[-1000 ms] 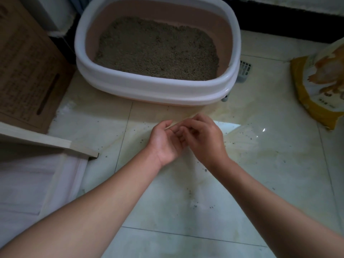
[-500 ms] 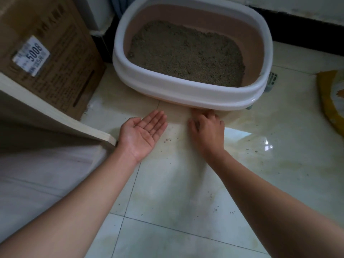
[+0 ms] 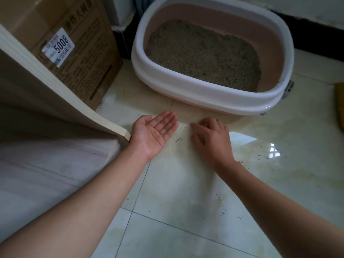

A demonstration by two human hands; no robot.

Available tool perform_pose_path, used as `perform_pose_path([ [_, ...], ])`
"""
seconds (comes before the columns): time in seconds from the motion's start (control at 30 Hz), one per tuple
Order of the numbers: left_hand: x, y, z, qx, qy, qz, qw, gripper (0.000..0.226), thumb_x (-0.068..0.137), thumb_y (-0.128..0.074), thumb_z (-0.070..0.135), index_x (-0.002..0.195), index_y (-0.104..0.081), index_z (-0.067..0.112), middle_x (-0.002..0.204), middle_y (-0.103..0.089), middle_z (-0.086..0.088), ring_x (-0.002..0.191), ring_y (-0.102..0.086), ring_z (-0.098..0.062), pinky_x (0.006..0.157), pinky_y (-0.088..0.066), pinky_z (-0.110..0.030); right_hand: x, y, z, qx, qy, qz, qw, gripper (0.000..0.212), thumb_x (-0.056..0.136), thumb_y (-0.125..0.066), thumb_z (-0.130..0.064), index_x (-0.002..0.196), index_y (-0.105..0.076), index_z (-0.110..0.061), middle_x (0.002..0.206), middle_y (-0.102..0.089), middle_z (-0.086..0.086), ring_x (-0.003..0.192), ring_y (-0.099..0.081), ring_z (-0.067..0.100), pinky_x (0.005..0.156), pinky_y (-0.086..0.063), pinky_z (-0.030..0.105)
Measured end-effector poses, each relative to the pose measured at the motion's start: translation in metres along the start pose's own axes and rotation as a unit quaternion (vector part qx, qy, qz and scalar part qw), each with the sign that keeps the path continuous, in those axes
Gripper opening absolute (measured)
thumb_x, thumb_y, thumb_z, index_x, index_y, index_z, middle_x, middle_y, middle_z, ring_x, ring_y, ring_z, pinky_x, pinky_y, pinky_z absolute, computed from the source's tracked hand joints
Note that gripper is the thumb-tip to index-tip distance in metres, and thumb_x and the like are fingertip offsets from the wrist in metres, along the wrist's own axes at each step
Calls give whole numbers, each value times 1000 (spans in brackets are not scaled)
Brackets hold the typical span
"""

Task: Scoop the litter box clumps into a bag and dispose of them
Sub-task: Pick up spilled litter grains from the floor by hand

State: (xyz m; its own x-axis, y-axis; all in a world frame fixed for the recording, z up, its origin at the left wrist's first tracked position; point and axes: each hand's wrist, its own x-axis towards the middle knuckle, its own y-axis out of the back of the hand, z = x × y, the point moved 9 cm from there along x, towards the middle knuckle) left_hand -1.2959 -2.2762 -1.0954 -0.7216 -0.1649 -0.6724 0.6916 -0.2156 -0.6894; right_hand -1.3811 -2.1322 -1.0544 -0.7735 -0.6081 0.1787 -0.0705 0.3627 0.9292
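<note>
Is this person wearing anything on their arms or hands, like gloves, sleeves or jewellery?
Nothing visible. The left hand and right hand are ungloved, with no rings, watch or bracelet, and both forearms are bare, no sleeves in view.

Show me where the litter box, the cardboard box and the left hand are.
litter box (image 3: 204,92), head view, white front rim
cardboard box (image 3: 89,53), head view, brown side face
left hand (image 3: 150,135), head view, palm

I am holding the left hand out palm up, fingers straight and close together, thumb lying out to the side. I am holding the right hand just beside it, palm down, knuckles raised, fingers curled under. Both bare forearms are stretching forward, angling toward each other.
</note>
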Motion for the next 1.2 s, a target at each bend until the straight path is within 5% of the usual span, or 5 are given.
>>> perform_pose_path([
  [0.2, -2, -2, 3, 4, -9, 8, 1000, 46, 97, -33, 22, 114, -65, -5, 117, -70, -23, 108, -69, -33, 98, -53, -44, -6, -4, -13, 83, 0, 17, 996, 5, 82, -72, -16, 81, -74, -21, 87, -64, -5, 81, -56, 20, 72, -46, 38],
  [0.73, -9, 4, 8, 20, -30, 40, 999, 46, 97, -34, 23, 113, -66, -6, 118, -69, -23, 112, -67, -33, 101, -51, -44, 0, -18, -54, 31, 12, -47, 998, 15, 87, -57, -23, 77, -67, -18, 80, -55, -3, 76, -51, 23, 66, -38, 36],
  [0.97, -20, 18, -28, 91, 22, 96, 991, 46, 98, -33, 27, 108, -68, -2, 100, -74, -21, 79, -74, -29, 62, -59, -30, -22, 19, -71, 173, 21, 27, 984, 9, 87, -64, -26, 88, -69, -18, 83, -56, -2, 78, -51, 21, 71, -43, 39],
  [1.1, -28, 24, -52, 126, 73, 90, 985, 47, 98, -32, 30, 90, -69, 3, 76, -71, -13, 65, -71, -25, 63, -54, -27, -23, 16, -84, 184, 27, 24, 982, 14, 83, -64, -20, 90, -76, -23, 81, -55, -4, 77, -51, 20, 68, -43, 41],
  [1.2, -28, 24, -42, 112, 60, 80, 989, 48, 99, -31, 27, 98, -70, -1, 91, -74, -20, 73, -74, -30, 65, -57, -32, -28, 21, -71, 243, -13, 44, 969, 10, 78, -72, -18, 87, -75, -23, 83, -55, -6, 78, -55, 17, 69, -46, 38],
])
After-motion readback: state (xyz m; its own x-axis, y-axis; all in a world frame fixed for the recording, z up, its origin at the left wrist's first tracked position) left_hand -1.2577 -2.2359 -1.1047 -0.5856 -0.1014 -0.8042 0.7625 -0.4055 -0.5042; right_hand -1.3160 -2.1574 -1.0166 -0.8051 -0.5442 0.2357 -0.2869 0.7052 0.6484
